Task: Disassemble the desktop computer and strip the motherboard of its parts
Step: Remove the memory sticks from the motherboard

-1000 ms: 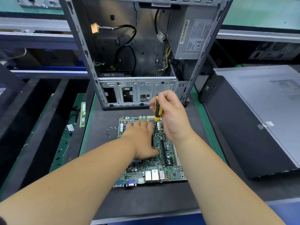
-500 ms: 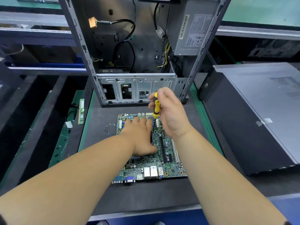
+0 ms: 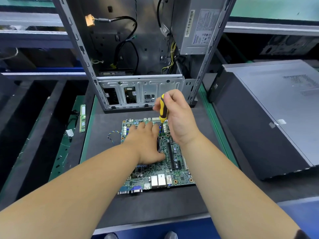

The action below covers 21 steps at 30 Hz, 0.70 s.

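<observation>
Motherboard (image 3: pixel 165 171) already lies out of the gutted case (image 3: pixel 143 49) on the counter (image 3: pixel 103 135), but stripping looks unfinished: the left hand (image 3: pixel 146 144) presses flat on it, fingers straight, while the right hand (image 3: pixel 177 116) grips a screwdriver (image 3: pixel 163 109) pointed down at the board.

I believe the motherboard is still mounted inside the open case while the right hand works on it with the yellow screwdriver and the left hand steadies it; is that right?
Not quite: the motherboard is not inside the case; it lies on the dark mat in front of it, as the head view shows. The rest holds: the right hand grips the yellow screwdriver and the left hand rests on the board.
</observation>
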Motion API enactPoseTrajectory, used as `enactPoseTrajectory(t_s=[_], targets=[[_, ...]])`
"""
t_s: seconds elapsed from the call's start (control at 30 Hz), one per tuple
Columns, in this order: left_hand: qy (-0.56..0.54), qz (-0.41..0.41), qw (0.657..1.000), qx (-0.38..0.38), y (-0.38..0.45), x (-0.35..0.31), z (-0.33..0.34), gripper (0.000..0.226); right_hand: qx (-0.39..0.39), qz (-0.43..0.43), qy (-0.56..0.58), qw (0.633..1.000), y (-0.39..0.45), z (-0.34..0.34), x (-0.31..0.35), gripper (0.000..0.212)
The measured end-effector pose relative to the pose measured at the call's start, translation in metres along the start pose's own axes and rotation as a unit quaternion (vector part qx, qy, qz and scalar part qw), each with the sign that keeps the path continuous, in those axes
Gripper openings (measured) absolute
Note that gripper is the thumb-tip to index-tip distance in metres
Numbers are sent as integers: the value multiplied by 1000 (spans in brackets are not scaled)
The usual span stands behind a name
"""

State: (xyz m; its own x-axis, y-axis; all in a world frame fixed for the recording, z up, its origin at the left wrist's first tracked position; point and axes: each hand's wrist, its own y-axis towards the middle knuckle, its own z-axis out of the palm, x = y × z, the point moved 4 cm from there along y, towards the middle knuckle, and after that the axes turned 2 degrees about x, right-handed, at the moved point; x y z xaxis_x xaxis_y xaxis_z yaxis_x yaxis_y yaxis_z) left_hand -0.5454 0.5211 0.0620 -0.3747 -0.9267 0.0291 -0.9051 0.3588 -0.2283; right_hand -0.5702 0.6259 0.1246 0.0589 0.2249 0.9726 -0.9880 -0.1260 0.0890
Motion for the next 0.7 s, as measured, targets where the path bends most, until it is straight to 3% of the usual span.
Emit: enactPoseTrajectory(t_s=[0.23, 0.37, 0.5, 0.6, 0.7], targets=[[6, -3, 998, -55, -11, -3, 4, 82, 53, -10, 93, 994, -14, 9, -1, 40], [-3, -6, 998, -63, -13, -2, 3, 81, 74, 6, 92, 993, -10, 12, 0, 41], [-15, -7, 997, -79, -14, -1, 3, 78, 42, -8, 94, 995, -14, 2, 5, 26], [-20, -4, 997, -77, -14, 0, 3, 83, 4, -26, 113, 993, -25, -14, 9, 36], [-40, 8, 996, -76, -15, 1, 3, 94, 18, -24, 125, 992, -40, -16, 9, 48]])
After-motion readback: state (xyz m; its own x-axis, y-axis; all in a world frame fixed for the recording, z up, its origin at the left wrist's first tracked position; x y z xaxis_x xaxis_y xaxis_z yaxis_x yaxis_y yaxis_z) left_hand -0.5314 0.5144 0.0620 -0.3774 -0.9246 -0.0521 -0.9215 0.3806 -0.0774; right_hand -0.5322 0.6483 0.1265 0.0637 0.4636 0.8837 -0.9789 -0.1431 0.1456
